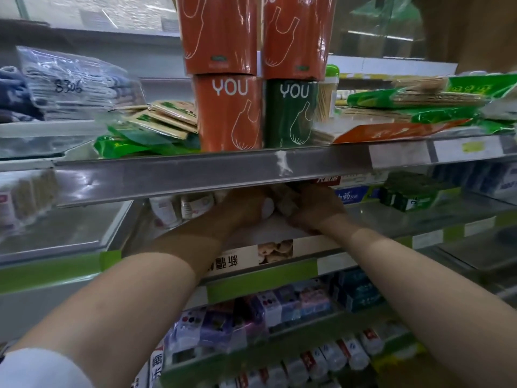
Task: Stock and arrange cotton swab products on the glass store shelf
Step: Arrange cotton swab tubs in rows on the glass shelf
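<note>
Two bare hands reach under the metal shelf edge [195, 175] into the glass shelf [391, 217] below it.

Left hand [240, 208] and right hand [316, 208] meet around pale, soft-looking packs [282, 203], probably cotton swabs, just under that metal edge, above a flat white carton [265, 233]; shadow hides how far the fingers curl. Glossy orange and green cylinders [229, 113] marked YOU stand above the edge. Small round tubs [179, 208] sit left of the hands.

The metal shelf edge [195, 175] hides the fingertips of both hands, the left hand [240, 208] and the right hand [316, 208]. What they grasp is blurred, pale, and unidentifiable. The top edge crops the upper orange packs [221, 32].
</note>
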### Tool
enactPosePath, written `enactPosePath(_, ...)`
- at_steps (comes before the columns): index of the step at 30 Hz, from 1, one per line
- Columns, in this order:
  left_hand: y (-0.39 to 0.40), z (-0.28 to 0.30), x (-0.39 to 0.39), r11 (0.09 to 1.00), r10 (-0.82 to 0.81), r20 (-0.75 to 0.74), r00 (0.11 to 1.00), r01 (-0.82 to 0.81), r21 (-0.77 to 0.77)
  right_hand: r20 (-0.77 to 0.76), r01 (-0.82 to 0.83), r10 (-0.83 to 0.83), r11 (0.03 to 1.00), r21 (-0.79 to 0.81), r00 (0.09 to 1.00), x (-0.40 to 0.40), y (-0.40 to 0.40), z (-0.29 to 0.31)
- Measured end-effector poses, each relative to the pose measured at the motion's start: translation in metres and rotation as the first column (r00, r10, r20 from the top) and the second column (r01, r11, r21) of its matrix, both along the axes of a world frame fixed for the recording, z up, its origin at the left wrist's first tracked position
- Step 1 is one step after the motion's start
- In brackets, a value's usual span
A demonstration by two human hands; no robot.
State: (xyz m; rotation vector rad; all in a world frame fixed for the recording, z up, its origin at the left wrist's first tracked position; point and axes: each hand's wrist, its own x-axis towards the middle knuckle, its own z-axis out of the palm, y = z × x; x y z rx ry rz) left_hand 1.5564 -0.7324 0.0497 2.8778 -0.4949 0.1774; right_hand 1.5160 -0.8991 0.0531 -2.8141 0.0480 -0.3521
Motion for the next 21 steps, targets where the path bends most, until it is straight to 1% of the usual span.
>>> enactPosePath(2, 0.002, 0.001, -0.003, 1.000, 0.001, 0.032, 0.999, 0.000, -0.026, 0.061, -0.028, 0.022, 0.996, 0.088, 0.998, -0.001, -0.003, -0.001)
enactPosePath(4, 0.001, 0.003, -0.011, 0.997, -0.049, 0.044, 0.998, 0.052, -0.062, 0.108, -0.046, 0.030, 0.988, 0.147, 0.994, -0.003, -0.005, 0.000)
enactPosePath(6, 0.001, 0.009, -0.021, 0.968, -0.101, 0.066, 0.993, 0.113, -0.226, 0.106, -0.065, 0.047, 0.982, 0.178, 0.993, -0.010, -0.005, 0.005)
enactPosePath(7, 0.002, 0.012, -0.027, 0.952, -0.107, 0.085, 0.991, 0.127, -0.278, 0.108, -0.072, 0.051, 0.978, 0.194, 0.993, -0.014, -0.005, 0.006)
enactPosePath(11, 0.009, 0.021, -0.059, 0.907, -0.077, 0.093, 0.993, 0.108, -0.408, 0.193, -0.131, 0.077, 0.949, 0.286, 0.978, -0.036, -0.005, 0.011)
enactPosePath(15, 0.021, 0.024, -0.090, 0.884, 0.047, 0.116, 0.992, 0.013, -0.467, 0.214, -0.225, 0.135, 0.848, 0.479, 0.967, -0.059, 0.004, 0.016)
enactPosePath(18, 0.032, 0.027, -0.118, 0.813, 0.145, 0.104, 0.984, -0.058, -0.579, 0.234, -0.260, 0.150, 0.782, 0.567, 0.961, -0.076, 0.018, 0.019)
enactPosePath(21, 0.038, 0.031, -0.142, 0.715, 0.259, 0.057, 0.964, -0.152, -0.682, 0.281, -0.339, 0.206, 0.727, 0.598, 0.937, -0.091, 0.035, 0.020)
